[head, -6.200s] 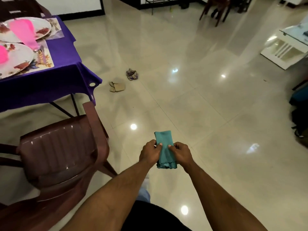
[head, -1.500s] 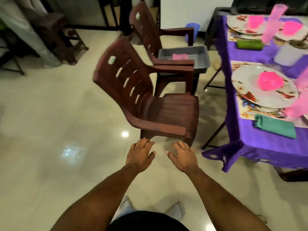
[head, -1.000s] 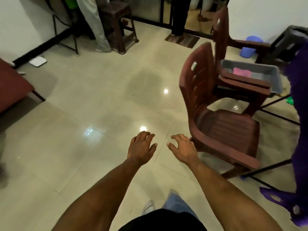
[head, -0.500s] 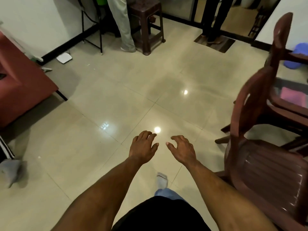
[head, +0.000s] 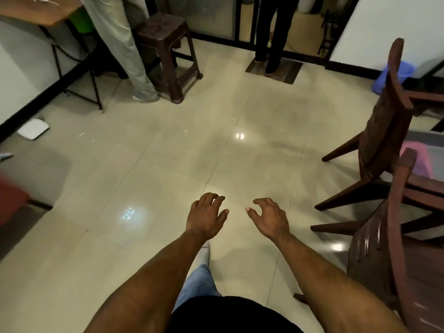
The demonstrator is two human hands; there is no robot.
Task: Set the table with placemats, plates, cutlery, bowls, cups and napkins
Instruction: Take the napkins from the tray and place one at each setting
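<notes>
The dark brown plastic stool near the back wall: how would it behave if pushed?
The dark brown plastic stool is probably light, being moulded plastic on thin legs. On the glossy tiled floor it would likely slide; a high push might tip it.

Brown chairs (head: 382, 140) at right, a stool (head: 168, 44) beyond, glossy tiled floor (head: 168, 164)

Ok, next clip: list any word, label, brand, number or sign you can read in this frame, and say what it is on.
None: no readable text in the head view.
The white flat object on the floor by the wall shows no marking that can be made out.
The brown plastic chairs, the stool and the purple bin carry no visible label.
The left hand and right hand hold nothing that bears print.
</notes>
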